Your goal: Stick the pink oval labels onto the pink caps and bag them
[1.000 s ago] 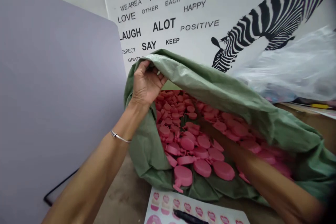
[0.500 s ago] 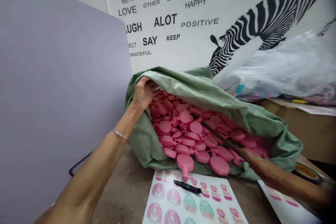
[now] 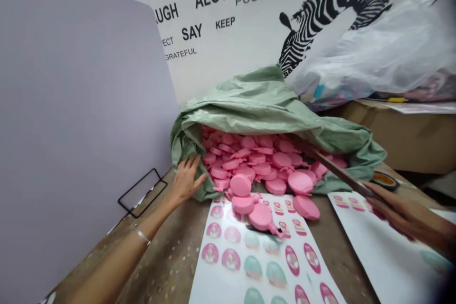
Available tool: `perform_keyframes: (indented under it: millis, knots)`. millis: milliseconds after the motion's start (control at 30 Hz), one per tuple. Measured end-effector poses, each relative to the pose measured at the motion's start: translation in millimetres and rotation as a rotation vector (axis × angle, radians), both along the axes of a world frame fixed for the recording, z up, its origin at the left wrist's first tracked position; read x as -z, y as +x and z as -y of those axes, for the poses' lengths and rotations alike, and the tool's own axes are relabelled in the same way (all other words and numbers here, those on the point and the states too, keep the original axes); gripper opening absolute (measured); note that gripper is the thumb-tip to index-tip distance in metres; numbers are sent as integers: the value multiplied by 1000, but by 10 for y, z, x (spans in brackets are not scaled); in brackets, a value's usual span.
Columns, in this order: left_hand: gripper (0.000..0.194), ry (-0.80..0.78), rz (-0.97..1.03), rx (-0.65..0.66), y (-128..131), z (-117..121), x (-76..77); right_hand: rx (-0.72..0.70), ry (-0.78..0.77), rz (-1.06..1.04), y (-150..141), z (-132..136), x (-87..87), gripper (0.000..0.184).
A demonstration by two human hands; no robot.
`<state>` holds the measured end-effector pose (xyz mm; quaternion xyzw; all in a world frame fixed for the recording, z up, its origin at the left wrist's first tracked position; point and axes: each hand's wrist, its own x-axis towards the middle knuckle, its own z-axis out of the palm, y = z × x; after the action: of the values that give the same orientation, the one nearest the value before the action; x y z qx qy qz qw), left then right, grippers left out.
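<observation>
A green sack (image 3: 249,99) lies on its side with its mouth toward me, full of pink plastic pieces (image 3: 261,169), round and flat with short stubby handles. Several of them have spilled out at the front. My left hand (image 3: 187,179) rests against the sack's left lip, fingers spread and holding nothing. In my right hand (image 3: 395,206) is a long flat brown stick (image 3: 338,171), whose far end goes into the sack's mouth and is hidden there. Beneath the spilled pieces is a sticker sheet (image 3: 228,289) with pink and green prints; a black pen-like object is mostly covered.
A second sheet (image 3: 363,237) lies to the right, near a roll of tape (image 3: 384,180). Behind it are a cardboard box (image 3: 402,145) and a clear plastic bag (image 3: 384,61). A tall pale panel (image 3: 85,104) with a black wire frame (image 3: 142,192) stands left. The wall carries lettering and a zebra.
My left hand has let go of the sack's upper edge and come down to its left lip. The sack's mouth has sagged. My right arm has drawn back, showing the stick, and pieces have slid onto the sheet.
</observation>
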<state>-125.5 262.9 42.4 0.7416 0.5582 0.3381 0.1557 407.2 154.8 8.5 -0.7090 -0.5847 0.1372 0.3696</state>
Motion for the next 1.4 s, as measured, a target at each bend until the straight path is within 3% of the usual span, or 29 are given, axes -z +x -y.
perform_keyframes:
  millis: [33,67,167,300,433,533,667,767,833,967,1100,1167,1267,1400]
  knots:
    - [67,37,-262,-12,-36,15,152,-116,-122,35,-24,-91,-41,70]
    - [65,31,-355,-27,-79,-5,280,-174,-181,105,-72,-191,-72,57]
    - [60,-33,-438,-76,-247,-206,497,-189,-221,277,-317,-500,-83,20]
    - [53,-105,-479,-79,-437,-488,471,-119,-227,441,-629,-756,-62,16]
    - [40,-109,-456,-127,-402,-475,297,-42,-218,575,-815,-644,-224,22]
    - [34,-41,-389,-190,-276,-183,169,9,-166,656,-988,-301,-309,33]
    - [41,116,-233,-274,-49,519,77,-135,-200,714,-1245,166,-138,39]
    - [37,141,-111,-201,193,1118,53,-154,-261,728,-1340,304,32,38]
    - [35,121,-23,-131,382,1493,39,-127,-280,729,-1350,347,54,33]
    - [35,-241,463,19,801,2094,16,-91,-208,710,-1416,657,-101,32]
    - [44,-579,907,115,1253,2449,38,-185,197,617,-1738,1277,-213,41]
    - [54,-718,1160,161,1428,2556,56,-256,322,535,-1968,1566,-201,42]
    - [58,-815,1440,158,1545,2685,64,-276,360,304,-2343,1859,-119,45]
    - [52,-840,1571,118,1462,2853,107,-290,124,-434,-2811,2009,21,29]
